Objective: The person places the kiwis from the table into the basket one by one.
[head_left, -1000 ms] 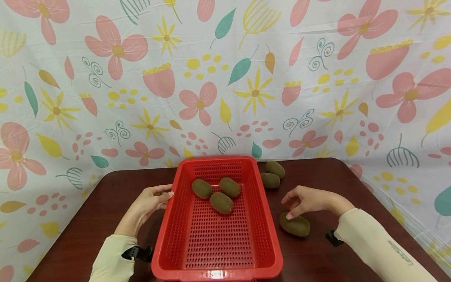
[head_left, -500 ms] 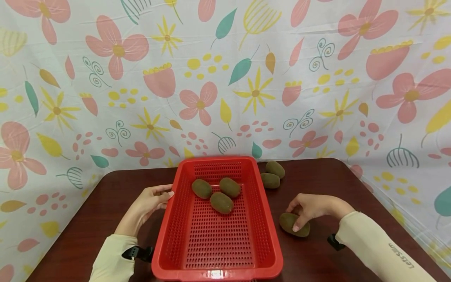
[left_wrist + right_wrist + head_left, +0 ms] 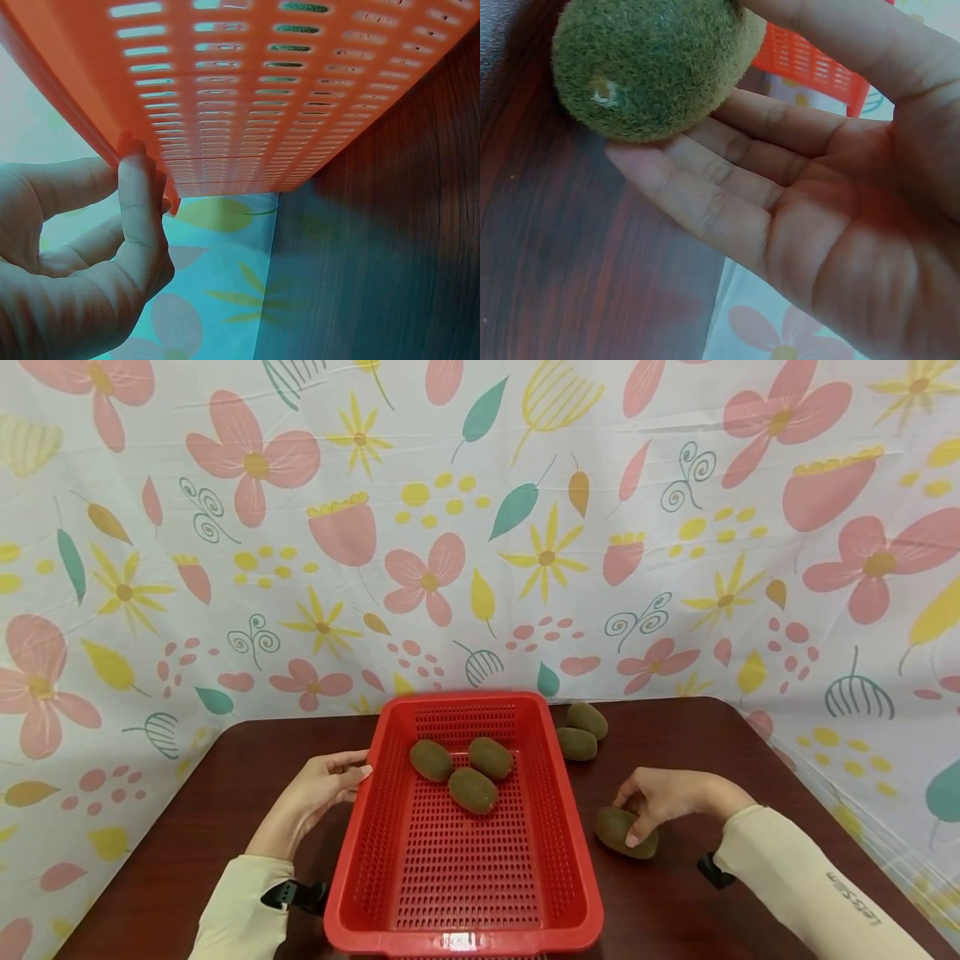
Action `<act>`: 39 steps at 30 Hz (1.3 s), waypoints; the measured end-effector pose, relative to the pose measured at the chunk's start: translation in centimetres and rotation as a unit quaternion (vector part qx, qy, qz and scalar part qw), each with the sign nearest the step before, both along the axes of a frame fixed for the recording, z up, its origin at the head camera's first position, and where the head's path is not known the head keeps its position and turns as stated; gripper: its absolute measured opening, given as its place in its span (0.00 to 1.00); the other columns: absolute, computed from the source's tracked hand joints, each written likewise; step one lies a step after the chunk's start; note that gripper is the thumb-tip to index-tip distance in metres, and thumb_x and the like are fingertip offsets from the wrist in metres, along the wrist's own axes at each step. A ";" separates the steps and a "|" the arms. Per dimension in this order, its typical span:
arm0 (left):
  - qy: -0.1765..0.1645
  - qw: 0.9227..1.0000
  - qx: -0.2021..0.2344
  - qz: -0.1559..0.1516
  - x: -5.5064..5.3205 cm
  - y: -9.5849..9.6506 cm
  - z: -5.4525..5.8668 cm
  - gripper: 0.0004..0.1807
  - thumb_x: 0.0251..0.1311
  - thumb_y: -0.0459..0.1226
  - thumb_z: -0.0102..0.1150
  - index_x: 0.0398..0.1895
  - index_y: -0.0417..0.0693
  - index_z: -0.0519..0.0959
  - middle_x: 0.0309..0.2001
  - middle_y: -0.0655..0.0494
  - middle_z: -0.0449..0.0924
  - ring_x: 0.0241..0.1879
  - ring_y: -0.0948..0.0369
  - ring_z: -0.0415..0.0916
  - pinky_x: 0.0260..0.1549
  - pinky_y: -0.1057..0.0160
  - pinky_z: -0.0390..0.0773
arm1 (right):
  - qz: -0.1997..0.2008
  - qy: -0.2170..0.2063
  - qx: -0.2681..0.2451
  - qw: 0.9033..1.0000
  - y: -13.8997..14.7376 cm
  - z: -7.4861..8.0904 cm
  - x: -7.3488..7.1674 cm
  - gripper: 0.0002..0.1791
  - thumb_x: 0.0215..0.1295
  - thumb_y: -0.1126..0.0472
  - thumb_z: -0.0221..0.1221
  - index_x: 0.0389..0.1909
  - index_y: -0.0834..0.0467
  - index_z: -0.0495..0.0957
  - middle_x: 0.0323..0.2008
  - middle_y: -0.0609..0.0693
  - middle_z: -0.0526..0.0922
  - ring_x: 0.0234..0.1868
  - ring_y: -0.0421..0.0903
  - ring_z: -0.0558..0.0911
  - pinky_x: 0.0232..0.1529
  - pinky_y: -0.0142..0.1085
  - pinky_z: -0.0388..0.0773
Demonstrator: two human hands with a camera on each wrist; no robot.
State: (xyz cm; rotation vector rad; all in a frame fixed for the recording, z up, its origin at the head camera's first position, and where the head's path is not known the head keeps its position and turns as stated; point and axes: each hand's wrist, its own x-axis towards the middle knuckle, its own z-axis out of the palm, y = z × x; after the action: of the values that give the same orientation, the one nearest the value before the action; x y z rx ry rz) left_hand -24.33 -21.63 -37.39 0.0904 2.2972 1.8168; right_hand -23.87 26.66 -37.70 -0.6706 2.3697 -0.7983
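A red perforated plastic basket [image 3: 463,942] stands on the table in the head view. My left hand [image 3: 321,789] pinches its left rim; the left wrist view shows the thumb and fingers on either side of that edge. To the right of the basket, my right hand [image 3: 666,798] grips a brown fuzzy kiwi [image 3: 613,828] between thumb and fingers, low over the table. Up close in the right wrist view, the kiwi [image 3: 645,67] has its pale end spot showing. Inside the basket lie three kiwis [image 3: 473,791], grouped toward the far end.
Two more kiwis [image 3: 577,744] lie together on the dark wooden table [image 3: 697,735], beside the basket's far right corner. Behind the table hangs a white cloth [image 3: 480,527] printed with flowers and leaves.
My right hand has come down from above the kiwi, closed its fingers round it and raised it slightly. The left hand stays at the basket's rim.
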 end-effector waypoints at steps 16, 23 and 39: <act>-0.002 1.000 0.004 0.002 -0.1 0.1 -0.2 0.26 0.67 0.33 0.54 0.67 0.34 0.66 0.39 0.47 0.80 0.34 0.58 0.81 0.38 0.60 0.82 | -0.018 0.036 -0.031 0.999 0.3 1.1 -1.7 0.29 0.52 0.56 0.71 0.51 0.68 0.78 0.40 0.51 0.83 0.37 0.46 0.81 0.36 0.36 0.80; -0.001 1.000 0.002 0.002 -0.1 0.1 -0.2 0.26 0.67 0.33 0.54 0.67 0.34 0.66 0.40 0.46 0.80 0.35 0.58 0.81 0.39 0.60 0.82 | -0.051 0.072 -0.023 0.996 0.1 2.7 -2.2 0.30 0.52 0.55 0.71 0.51 0.70 0.77 0.38 0.51 0.84 0.37 0.46 0.82 0.35 0.37 0.79; 0.000 1.000 0.000 0.003 0.1 0.1 0.1 0.26 0.67 0.34 0.54 0.67 0.35 0.66 0.38 0.46 0.80 0.34 0.57 0.81 0.39 0.60 0.82 | -0.080 0.166 -0.006 0.983 -2.7 8.0 -3.7 0.35 0.56 0.50 0.68 0.55 0.73 0.74 0.46 0.59 0.83 0.45 0.53 0.81 0.43 0.44 0.79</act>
State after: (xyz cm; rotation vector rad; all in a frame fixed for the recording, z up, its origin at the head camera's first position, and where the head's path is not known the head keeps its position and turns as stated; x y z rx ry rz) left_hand -24.27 -21.56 -37.31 0.0828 2.2986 1.8204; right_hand -27.53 23.95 -29.67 -0.6683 2.7519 -0.8196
